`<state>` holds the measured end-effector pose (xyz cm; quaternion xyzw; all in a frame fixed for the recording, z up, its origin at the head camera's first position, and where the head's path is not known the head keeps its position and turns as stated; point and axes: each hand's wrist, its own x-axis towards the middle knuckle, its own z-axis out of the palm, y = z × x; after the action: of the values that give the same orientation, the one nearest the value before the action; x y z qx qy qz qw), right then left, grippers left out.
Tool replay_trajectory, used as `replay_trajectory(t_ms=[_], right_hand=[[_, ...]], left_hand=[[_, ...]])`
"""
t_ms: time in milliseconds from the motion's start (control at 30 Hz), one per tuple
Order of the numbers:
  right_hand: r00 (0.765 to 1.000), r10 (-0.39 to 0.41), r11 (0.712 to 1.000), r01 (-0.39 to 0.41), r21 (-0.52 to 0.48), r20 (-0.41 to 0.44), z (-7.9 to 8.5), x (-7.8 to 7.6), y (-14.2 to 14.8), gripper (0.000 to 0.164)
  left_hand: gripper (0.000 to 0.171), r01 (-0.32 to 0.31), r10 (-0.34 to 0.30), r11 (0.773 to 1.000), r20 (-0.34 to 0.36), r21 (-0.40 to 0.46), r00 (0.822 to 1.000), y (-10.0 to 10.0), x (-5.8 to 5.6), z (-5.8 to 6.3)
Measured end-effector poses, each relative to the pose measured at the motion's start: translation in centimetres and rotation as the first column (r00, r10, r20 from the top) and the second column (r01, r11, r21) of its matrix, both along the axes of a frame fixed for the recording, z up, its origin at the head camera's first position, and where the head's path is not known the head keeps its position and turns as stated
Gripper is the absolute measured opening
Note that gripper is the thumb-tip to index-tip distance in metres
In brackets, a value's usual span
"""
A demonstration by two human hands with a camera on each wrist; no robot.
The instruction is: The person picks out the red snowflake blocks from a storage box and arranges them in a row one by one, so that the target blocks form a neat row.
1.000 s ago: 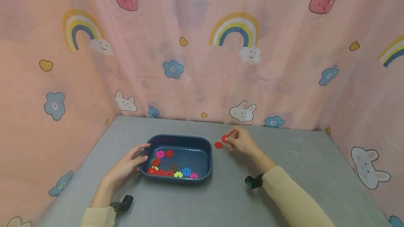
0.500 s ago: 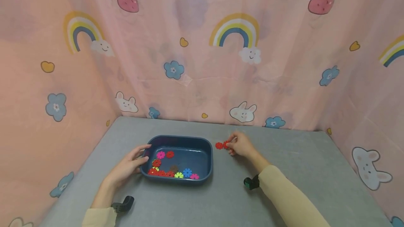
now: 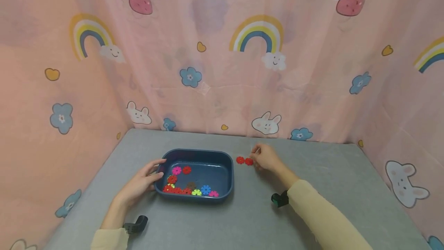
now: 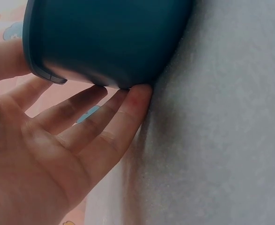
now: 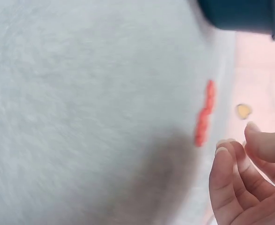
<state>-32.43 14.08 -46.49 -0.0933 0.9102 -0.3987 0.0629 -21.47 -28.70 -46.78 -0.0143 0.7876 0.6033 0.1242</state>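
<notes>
My left hand (image 3: 138, 180) holds the left end of a dark blue rectangular tray (image 3: 227, 173), thumb at the rim and several fingers against the outer wall (image 4: 109, 37). Two red notched plastic discs lie edge to edge on the table right of the tray: a left disc (image 3: 240, 160) and a right disc (image 3: 249, 161). My right hand (image 3: 265, 157) hovers just beside the right disc. Its fingers (image 5: 221, 173) are loosely bent, with a gap to the thumb and nothing between them.
Inside the tray lie several more notched discs, among them a pink disc (image 3: 176, 170), a blue disc (image 3: 206, 190) and a brown disc (image 3: 191, 185). The grey cloth-covered table (image 3: 208, 227) meets a pink patterned curtain (image 3: 222, 99) at the back and sides.
My right hand has lowered its red disc to the table beside the other, let it go and drawn slightly away. The left hand and tray stay in place.
</notes>
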Motion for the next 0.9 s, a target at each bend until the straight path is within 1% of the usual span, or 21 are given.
replay_trajectory(t_ms=[100, 233, 333, 467, 667, 767, 900], right_hand=[[1.000, 0.013, 1.000, -0.013, -0.008, -0.007, 1.3, 0.3, -0.1, 0.015], [0.998, 0.032, 0.998, -0.034, -0.046, -0.045, 3.1, 1.0, -0.4, 0.016], [0.996, 0.046, 0.998, -0.049, -0.041, -0.079, 4.0, 1.6, -0.8, 0.015], [0.991, 0.066, 0.997, -0.070, -0.028, -0.117, 4.8, 2.4, -1.5, 0.014], [0.982, 0.064, 0.995, -0.076, -0.063, -0.177, 5.9, 3.5, -3.1, 0.013], [0.982, 0.062, 0.995, -0.075, -0.068, -0.177, 6.5, 4.1, -4.1, 0.013], [0.984, 0.086, 0.992, -0.099, -0.078, -0.159, 6.9, 4.8, -5.5, 0.012]], left_hand=[[0.053, -0.002, 0.002, 1.000, -0.005, 0.006, 1.000, 0.0, 0.0, 0.0], [0.052, -0.004, 0.004, 1.000, -0.008, 0.005, 1.000, 0.0, 0.1, 0.1], [0.053, -0.003, 0.003, 1.000, -0.008, 0.000, 1.000, 0.0, 0.2, 0.2], [0.053, -0.001, 0.001, 1.000, -0.001, 0.003, 1.000, 0.0, 0.2, 0.2], [0.054, 0.005, -0.005, 1.000, 0.006, 0.002, 1.000, 0.0, 0.3, 0.3], [0.054, 0.009, -0.009, 1.000, 0.003, -0.002, 1.000, 0.0, 0.2, 0.3], [0.054, 0.012, -0.012, 1.000, -0.002, -0.001, 1.000, 0.1, 0.2, 0.3]])
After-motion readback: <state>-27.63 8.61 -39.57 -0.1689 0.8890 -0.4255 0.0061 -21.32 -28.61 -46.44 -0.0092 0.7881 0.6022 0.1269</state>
